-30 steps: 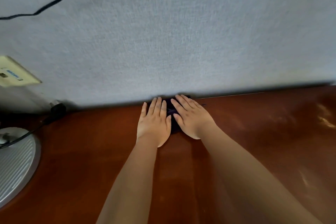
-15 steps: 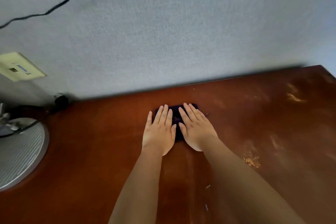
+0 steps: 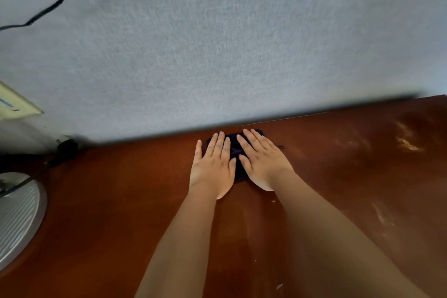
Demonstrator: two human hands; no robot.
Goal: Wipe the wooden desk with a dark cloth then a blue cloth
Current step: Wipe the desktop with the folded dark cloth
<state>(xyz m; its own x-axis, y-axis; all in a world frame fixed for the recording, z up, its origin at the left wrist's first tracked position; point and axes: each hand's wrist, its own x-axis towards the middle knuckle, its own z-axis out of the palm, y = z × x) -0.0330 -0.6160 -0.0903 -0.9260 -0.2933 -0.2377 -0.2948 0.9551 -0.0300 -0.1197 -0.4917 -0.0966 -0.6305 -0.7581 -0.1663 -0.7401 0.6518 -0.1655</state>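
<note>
A small dark cloth [image 3: 234,152] lies on the reddish-brown wooden desk [image 3: 116,201], close to its back edge by the wall. My left hand [image 3: 212,167] presses flat on the cloth's left part, fingers straight. Beside it, my right hand [image 3: 262,161] presses flat on the right part, fingers straight and angled left. The two hands cover most of the cloth. No blue cloth is in view.
A pale textured wall [image 3: 229,43] rises right behind the desk. A round grey ribbed base [image 3: 17,220] stands at the desk's left end with a black cable and plug [image 3: 65,147]. Pale smears and crumbs [image 3: 408,144] mark the desk's right side.
Both hands slid the cloth toward me away from the wall, then pushed it back toward the wall and a little to the right.
</note>
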